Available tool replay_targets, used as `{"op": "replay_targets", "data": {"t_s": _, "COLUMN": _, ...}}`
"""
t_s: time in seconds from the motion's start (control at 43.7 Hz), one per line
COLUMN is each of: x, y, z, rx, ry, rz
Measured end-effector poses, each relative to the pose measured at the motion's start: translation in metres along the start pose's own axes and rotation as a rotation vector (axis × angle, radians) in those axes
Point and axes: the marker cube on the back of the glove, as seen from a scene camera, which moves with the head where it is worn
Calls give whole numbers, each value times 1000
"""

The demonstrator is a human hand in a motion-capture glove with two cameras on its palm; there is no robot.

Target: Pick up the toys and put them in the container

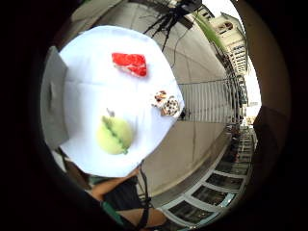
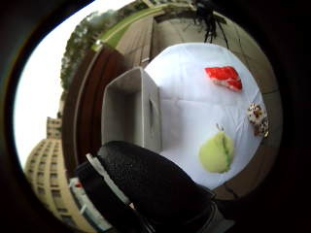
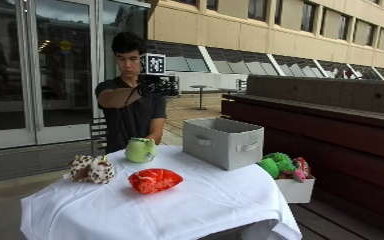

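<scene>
Three toys lie on the white-clothed table (image 3: 198, 205): a green pear plush (image 3: 141, 149), a red plush (image 3: 154, 180) and a brown-and-white spotted plush (image 3: 92, 169). A grey fabric container (image 3: 222, 141) stands at the table's far right and looks empty from above (image 2: 131, 111). My gloved right hand (image 3: 157, 85) is raised at chest height, well above the table, holding nothing. Its palm views look down on the pear (image 1: 115, 135), the red toy (image 1: 130, 63) and the spotted toy (image 1: 167, 103). A gloved digit (image 2: 155, 189) shows near the container, uncurled.
A white bin (image 3: 293, 189) with several other plush toys sits on the wooden bench (image 3: 352, 130) right of the table. The person stands behind the table's far edge. A tripod (image 1: 168, 19) stands on the pavement beyond the table.
</scene>
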Motion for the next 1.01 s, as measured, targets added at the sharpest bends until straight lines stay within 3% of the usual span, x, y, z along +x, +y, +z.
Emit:
{"op": "replay_targets", "data": {"t_s": 0.069, "x": 17, "y": -1, "z": 2, "rx": 70, "ry": -4, "rz": -194}}
{"op": "replay_targets", "data": {"t_s": 0.229, "x": 41, "y": 10, "z": 10, "rx": 88, "ry": -21, "rz": -243}}
{"op": "replay_targets", "data": {"t_s": 0.366, "x": 57, "y": 17, "z": 38, "rx": 81, "ry": -22, "rz": -241}}
{"op": "replay_targets", "data": {"t_s": 0.48, "x": 59, "y": 20, "z": 68, "rx": 64, "ry": -20, "rz": -72}}
{"op": "replay_targets", "data": {"t_s": 0.549, "x": 61, "y": 26, "z": 92, "rx": 48, "ry": -24, "rz": -50}}
{"op": "replay_targets", "data": {"t_s": 0.663, "x": 70, "y": 38, "z": 130, "rx": 13, "ry": -21, "rz": -199}}
{"op": "replay_targets", "data": {"t_s": 0.778, "x": 70, "y": 33, "z": 162, "rx": 53, "ry": -21, "rz": -99}}
{"op": "replay_targets", "data": {"t_s": 0.869, "x": 75, "y": 44, "z": 181, "rx": -31, "ry": -15, "rz": -179}}
{"op": "replay_targets", "data": {"t_s": 0.915, "x": 76, "y": 41, "z": 191, "rx": -11, "ry": -20, "rz": -140}}
{"op": "replay_targets", "data": {"t_s": 1.006, "x": 68, "y": 17, "z": 214, "rx": 244, "ry": -45, "rz": 193}}
